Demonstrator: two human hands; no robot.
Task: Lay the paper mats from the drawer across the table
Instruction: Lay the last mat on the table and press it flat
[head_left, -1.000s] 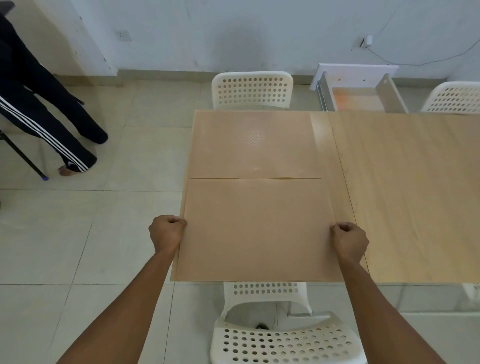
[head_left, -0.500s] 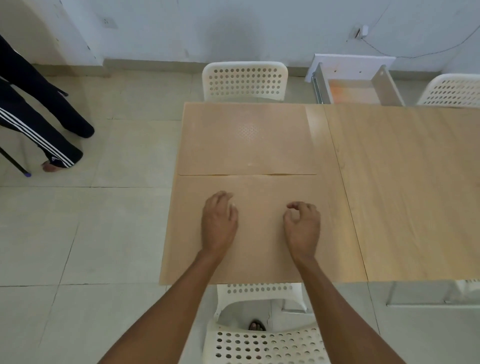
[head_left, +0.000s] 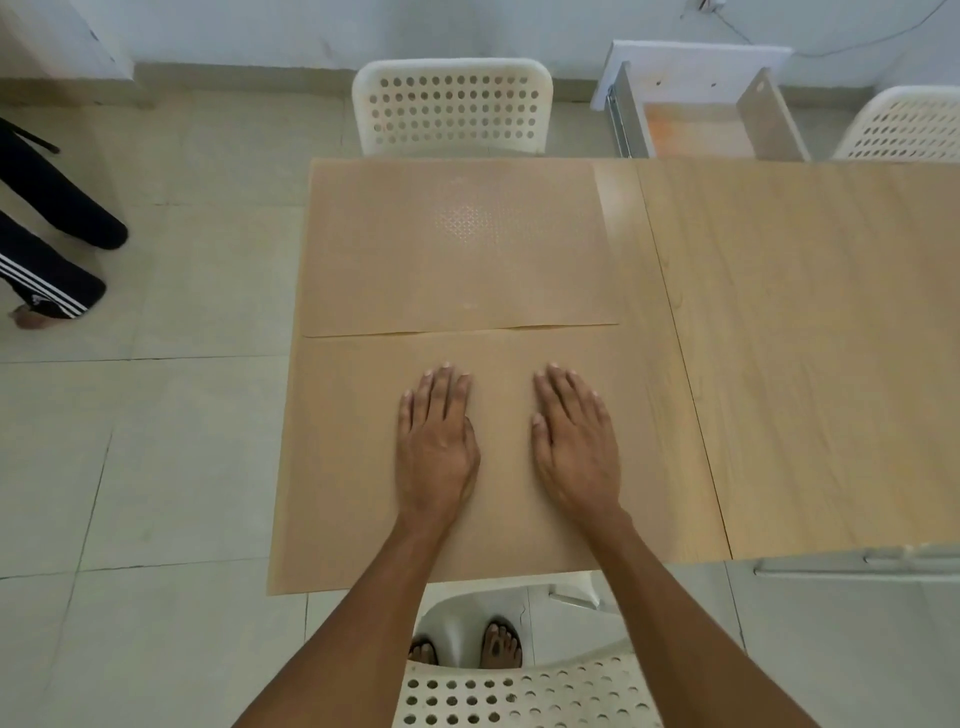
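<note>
Change: your left hand (head_left: 435, 441) and right hand (head_left: 574, 444) have let go, now flat, open, pressing the near paper mat (head_left: 363, 467).
Meaning: second mat looks placed; the table (head_left: 805, 338) right of it is bare.

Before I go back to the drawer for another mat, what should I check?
1. Near mat flat under left hand and right hand: ok.
2. Near mat meets far mat along the seam: ok, slight ripple.
3. Near mat inside the table edges: not ok, overhangs near left corner.
4. Right table half covered: not ok, bare.
5. Drawer open: ok.
6. Mats left in drawer: cannot tell.
</note>
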